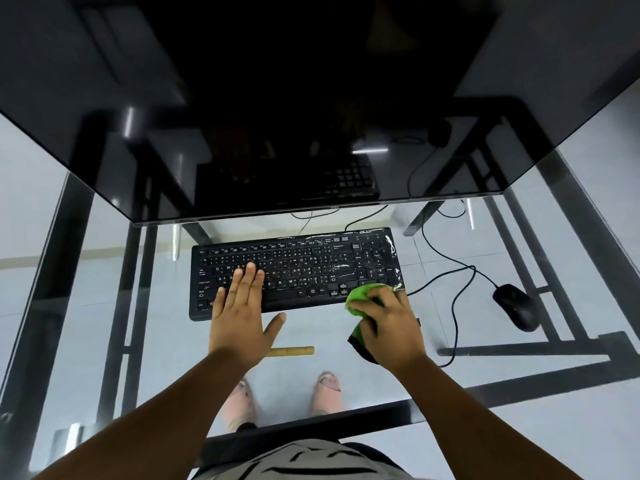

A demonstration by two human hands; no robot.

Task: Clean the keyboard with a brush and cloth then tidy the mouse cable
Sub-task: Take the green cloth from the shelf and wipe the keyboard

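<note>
A clear glass desk (450, 306) carries a flat black plastic keyboard (294, 271) under the monitor; rigid and light, it will likely slide unless braced. The left hand (239, 313) lies flat, fingers straight, pressing its left keys. The right hand (391, 327) bunches a soft green cloth (363, 296) at the keyboard's near right corner. The limp black mouse cable (453, 306) loops rightward, best gathered mid-length.

We see even, cool light with soft shadows; the glass desk (485, 323) and dark monitor (277, 116) mirror bright glare patches, and wide-angle distortion bends the edges.
</note>
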